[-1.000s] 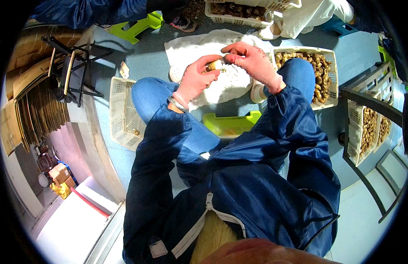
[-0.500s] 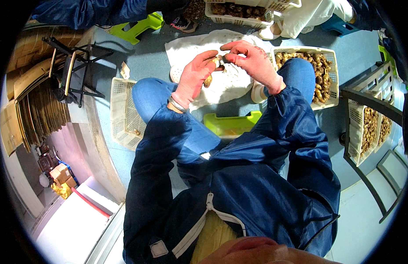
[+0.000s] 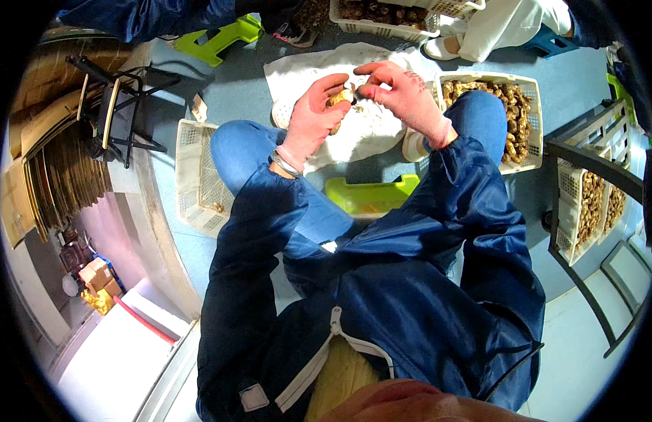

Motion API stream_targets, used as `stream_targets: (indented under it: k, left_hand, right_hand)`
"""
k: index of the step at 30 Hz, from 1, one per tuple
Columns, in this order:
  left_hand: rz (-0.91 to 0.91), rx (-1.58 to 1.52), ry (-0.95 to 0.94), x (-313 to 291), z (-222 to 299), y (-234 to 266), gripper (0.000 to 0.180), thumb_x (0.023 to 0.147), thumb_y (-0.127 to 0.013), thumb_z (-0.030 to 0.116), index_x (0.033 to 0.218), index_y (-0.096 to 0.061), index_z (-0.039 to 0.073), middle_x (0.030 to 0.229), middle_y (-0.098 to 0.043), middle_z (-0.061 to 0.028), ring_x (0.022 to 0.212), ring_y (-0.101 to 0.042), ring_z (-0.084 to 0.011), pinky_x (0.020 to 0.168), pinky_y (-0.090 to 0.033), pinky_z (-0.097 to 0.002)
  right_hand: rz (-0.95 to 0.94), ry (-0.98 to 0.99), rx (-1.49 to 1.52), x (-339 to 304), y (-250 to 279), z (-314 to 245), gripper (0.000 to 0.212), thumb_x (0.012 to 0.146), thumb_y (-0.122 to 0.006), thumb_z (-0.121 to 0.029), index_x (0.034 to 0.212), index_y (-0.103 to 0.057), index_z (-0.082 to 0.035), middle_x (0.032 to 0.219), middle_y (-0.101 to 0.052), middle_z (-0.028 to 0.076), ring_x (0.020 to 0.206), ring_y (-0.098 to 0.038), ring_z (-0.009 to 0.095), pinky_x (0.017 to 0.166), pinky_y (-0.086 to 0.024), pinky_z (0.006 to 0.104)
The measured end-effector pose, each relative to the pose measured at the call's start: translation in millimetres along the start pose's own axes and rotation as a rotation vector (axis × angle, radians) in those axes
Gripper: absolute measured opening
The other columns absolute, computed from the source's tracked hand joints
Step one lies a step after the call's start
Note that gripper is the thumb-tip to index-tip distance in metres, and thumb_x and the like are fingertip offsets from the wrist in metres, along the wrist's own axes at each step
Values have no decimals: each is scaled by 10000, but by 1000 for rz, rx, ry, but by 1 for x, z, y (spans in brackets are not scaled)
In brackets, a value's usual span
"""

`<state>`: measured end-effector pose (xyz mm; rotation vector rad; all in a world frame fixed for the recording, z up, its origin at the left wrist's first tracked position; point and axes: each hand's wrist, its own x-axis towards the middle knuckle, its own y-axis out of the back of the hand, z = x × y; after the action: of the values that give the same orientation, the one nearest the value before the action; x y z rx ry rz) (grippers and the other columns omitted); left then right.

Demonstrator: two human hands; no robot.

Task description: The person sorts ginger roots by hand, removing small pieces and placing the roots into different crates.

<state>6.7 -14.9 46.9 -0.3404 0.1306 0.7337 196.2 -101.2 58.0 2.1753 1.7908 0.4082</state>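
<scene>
Head view: left fingers (image 3: 330, 81) grip one brownish piece (image 3: 339, 98) over one white cloth (image 3: 372, 143).

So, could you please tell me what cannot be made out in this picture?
Head view: part of the brownish piece, hidden by the left hand.
Head view: whether the right hand holds anything; detail too small.
Head view: rest of the far crate, cut off by upper edge.
</scene>
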Motion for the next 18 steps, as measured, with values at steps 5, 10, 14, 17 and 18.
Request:
stream_targets:
  k: [5, 10, 14, 17, 18]
  left_hand:
    - [37, 102, 22, -3, 2, 2, 534, 839, -620, -58, 1345, -459, 0, 1249, -550, -131, 1128, -545, -164, 907, -469, -251]
    - [-4, 91, -9, -2, 0, 1, 538, 830, -635, -49, 1338, -467, 9, 1286, -541, -110, 1195, -515, -178, 951, -459, -273]
    - [30, 244, -55, -5, 2, -3, 551, 826, -636, -46, 1348, -468, 8, 1260, -564, -119, 1185, -537, -188, 1024, -421, -302]
    - [11, 312, -88, -3, 0, -5, 519, 827, -632, -39, 1323, -486, 9, 1234, -588, -118, 1155, -565, -186, 1001, -439, -297]
    - [19, 303, -107, -3, -1, -5, 494, 825, -633, -30, 1300, -505, 12, 1212, -607, -117, 1130, -588, -186, 977, -457, -295]
  right_hand:
    - [-79, -19, 72, 0, 1, -13, 200, 847, -678, -227, 840, -660, -28, 1148, -654, 98, 1002, -621, 266, 841, -496, 339]
    - [50, 25, 10, 1, 2, -3, 189, 848, -683, -210, 836, -650, -24, 1133, -655, 94, 1008, -616, 257, 836, -494, 341]
    - [-99, 52, 49, -2, -1, -1, 168, 881, -658, -191, 888, -674, -25, 1183, -638, 33, 808, -582, 127, 699, -488, 262]
    - [20, 79, -33, -1, 0, 8, 175, 882, -661, -194, 867, -662, -20, 1179, -638, 40, 805, -578, 128, 689, -483, 265]
    - [51, 113, -82, 3, 3, 8, 176, 882, -661, -195, 865, -661, -20, 1178, -638, 41, 804, -577, 129, 687, -482, 265]
